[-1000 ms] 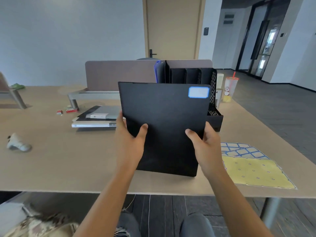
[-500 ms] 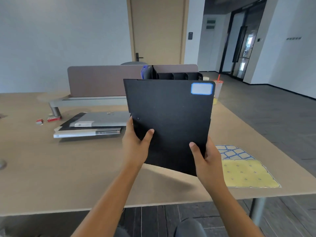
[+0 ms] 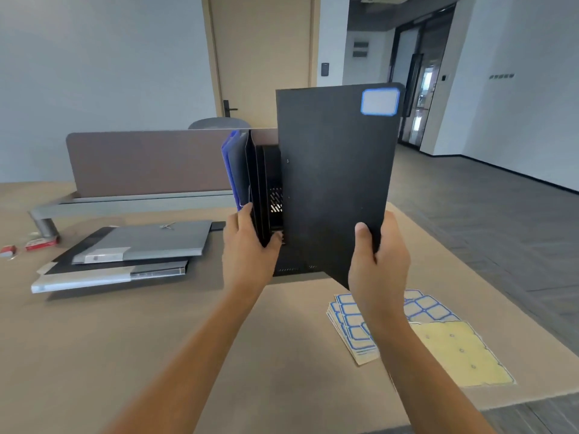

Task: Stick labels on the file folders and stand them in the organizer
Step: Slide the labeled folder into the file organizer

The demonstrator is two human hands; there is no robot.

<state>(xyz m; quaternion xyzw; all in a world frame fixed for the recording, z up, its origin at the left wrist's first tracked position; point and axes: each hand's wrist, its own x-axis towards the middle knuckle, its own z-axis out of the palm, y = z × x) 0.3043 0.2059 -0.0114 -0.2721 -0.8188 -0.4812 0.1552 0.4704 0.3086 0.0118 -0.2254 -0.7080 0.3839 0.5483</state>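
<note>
One labelled black folder [image 3: 336,183], light and stiff, hangs upright before the organizer [image 3: 272,186]; I pinch its lower edge in my right hand [image 3: 377,261], while my left hand [image 3: 249,245] grips the organizer's divider.

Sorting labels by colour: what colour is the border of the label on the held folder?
Blue, around a white centre, on the label in the head view.

The left hand [image 3: 247,245] has left the black folder [image 3: 335,183] and now grips the organizer [image 3: 269,189].
</note>
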